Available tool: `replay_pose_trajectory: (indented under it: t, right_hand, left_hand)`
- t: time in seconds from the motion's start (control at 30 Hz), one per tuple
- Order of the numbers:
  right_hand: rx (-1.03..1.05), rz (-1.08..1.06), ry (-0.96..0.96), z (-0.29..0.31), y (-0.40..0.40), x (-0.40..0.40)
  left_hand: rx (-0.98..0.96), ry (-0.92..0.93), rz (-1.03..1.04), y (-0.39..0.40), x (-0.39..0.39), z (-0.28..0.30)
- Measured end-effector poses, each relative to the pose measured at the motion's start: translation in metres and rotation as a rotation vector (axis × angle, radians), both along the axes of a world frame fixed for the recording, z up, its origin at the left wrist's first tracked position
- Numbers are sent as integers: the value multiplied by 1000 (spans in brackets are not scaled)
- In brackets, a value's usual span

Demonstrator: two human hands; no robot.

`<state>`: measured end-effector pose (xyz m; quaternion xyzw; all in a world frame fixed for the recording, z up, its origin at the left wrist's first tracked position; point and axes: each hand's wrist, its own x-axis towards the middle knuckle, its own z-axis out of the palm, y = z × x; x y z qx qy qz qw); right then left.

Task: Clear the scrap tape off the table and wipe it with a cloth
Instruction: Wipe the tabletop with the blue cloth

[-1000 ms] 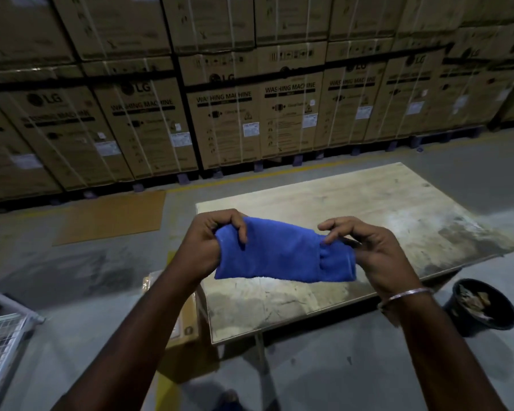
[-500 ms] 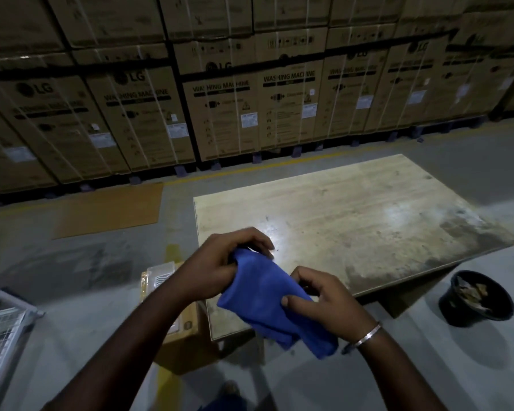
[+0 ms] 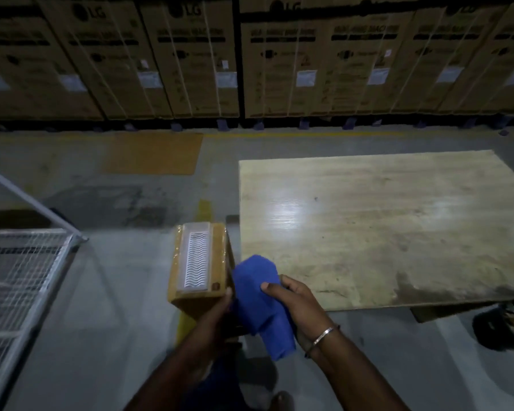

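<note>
A folded blue cloth (image 3: 260,298) hangs between both my hands, just off the near left corner of the wooden table (image 3: 398,221). My right hand (image 3: 297,304) grips its right side with the thumb on top; a metal bangle sits on that wrist. My left hand (image 3: 220,312) holds the cloth's left edge, its fingers mostly hidden behind the fabric. The tabletop shows dark stains along its near right edge and a bright glare near the middle. No scrap tape is visible on it.
A tape-wrapped cardboard box (image 3: 199,262) with a white label stands on the floor left of the table. A black bin (image 3: 505,327) holding scraps sits at the right edge. A wire cage (image 3: 21,280) is at the left. Stacked washing-machine cartons (image 3: 250,60) line the back.
My view has swung left and down, so the table now lies to the right. Both hands have lowered with the cloth, which went from stretched wide to folded and hanging.
</note>
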<state>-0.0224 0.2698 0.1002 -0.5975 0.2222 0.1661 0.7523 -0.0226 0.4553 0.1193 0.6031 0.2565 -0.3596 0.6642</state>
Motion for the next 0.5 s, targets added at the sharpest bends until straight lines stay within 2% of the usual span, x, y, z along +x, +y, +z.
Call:
replay_pose_trajectory:
  t: [0.1,0.17,0.27,0.37,0.5]
  right_hand:
    - [-87,74,-1,-16,34,32]
    - [-174,157,19,-40,52,52]
    - [-258,245,80,-61,79,77]
    - [-344,373,110,-56,100,99]
    - [-358,394,190,-61,106,127]
  left_hand:
    - [-199,56,318,16,23,-12]
    - [-235,50,416,33,42,-25]
    - [-184,42,379,56,67,-47]
    - [-37,74,312,83,98,-80]
    - [68,163,248,107,158,-126]
